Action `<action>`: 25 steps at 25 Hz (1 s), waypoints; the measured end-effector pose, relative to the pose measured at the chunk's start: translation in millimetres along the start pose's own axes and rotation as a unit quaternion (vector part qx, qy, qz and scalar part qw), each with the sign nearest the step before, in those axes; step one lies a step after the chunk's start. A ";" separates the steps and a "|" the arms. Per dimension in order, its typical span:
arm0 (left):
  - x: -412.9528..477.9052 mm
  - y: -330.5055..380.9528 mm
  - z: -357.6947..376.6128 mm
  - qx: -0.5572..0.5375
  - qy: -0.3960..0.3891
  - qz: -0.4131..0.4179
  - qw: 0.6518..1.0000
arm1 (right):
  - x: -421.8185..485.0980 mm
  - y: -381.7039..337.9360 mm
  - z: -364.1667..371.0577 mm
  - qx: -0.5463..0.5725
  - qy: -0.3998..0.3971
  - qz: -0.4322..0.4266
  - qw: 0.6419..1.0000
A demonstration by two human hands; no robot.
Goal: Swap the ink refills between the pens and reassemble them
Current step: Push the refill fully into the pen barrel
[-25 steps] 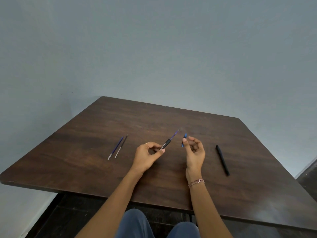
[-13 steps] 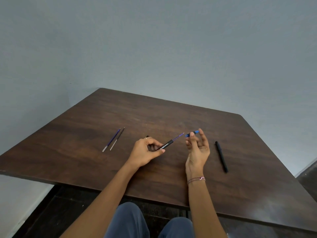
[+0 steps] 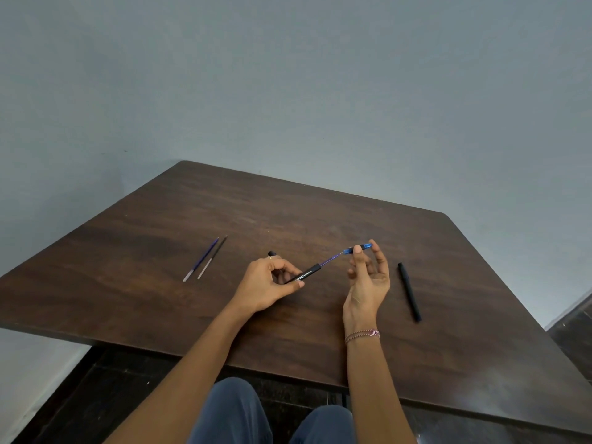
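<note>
My left hand [image 3: 267, 285] grips a black pen barrel [image 3: 304, 273] above the table, with a purple-blue refill [image 3: 331, 260] sticking out of its far end. My right hand [image 3: 366, 277] pinches a small blue tip piece [image 3: 358, 249] between thumb and fingertips, right at the refill's point. Two loose refills lie side by side at the left: a blue one [image 3: 202, 259] and a dark one [image 3: 212, 257]. A whole black pen [image 3: 409, 291] lies on the table to the right of my right hand.
The dark wooden table [image 3: 160, 293] stands against a grey wall. Its near edge runs just below my forearms, and my knees show under it. Dark floor lies beyond the table's right corner.
My right hand turned the blue tip piece from upright to lying in line with the refill and brought it to the refill's point. My left hand tilted the barrel lower.
</note>
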State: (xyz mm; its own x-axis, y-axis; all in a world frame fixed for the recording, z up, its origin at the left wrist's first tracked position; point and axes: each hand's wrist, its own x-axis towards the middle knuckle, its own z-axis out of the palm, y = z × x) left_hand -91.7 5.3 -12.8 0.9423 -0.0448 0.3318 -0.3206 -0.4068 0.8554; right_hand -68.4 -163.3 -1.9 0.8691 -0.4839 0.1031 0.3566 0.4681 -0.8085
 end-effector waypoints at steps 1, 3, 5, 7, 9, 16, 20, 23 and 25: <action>0.2 0.0 0.0 0.000 -0.001 0.000 1.000 | -0.1 0.0 -0.1 -0.002 -0.003 -0.001 1.000; 0.4 -0.4 -0.1 -0.003 -0.002 0.000 1.000 | -0.5 0.6 0.1 -0.008 -0.012 0.000 1.000; 0.8 -0.4 0.6 -0.008 -0.002 0.000 1.000 | -0.6 -0.2 1.0 -0.017 -0.019 0.006 1.000; 0.9 -0.8 1.2 -0.007 0.002 -0.002 1.000 | -1.3 0.4 1.6 -0.025 -0.021 0.012 0.999; 0.6 -1.1 1.3 -0.007 0.004 -0.002 1.000 | -1.5 0.8 2.0 -0.026 -0.029 0.015 0.999; -0.1 2.7 -0.8 -0.008 0.014 -0.001 1.000 | -2.9 0.1 3.5 -0.076 -0.067 0.026 0.994; 0.3 0.0 -0.8 -0.005 0.020 0.003 1.000 | -7.6 -0.9 6.3 -0.102 -0.103 0.036 0.989; 1.3 -1.2 1.4 -0.010 0.019 0.002 1.000 | -9.2 -2.1 7.4 -0.119 -0.129 0.035 0.984; 1.4 -0.3 1.7 -0.010 0.015 0.004 1.000 | -10.0 -3.6 8.8 -0.124 -0.146 0.041 0.981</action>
State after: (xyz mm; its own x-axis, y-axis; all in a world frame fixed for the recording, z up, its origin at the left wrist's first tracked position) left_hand -90.1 3.8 -13.3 0.9363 -0.0203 0.3507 -0.3307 -0.3873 0.8606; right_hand -75.4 -153.6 5.0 0.9653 -0.2036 0.1637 0.2185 0.2854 -0.9332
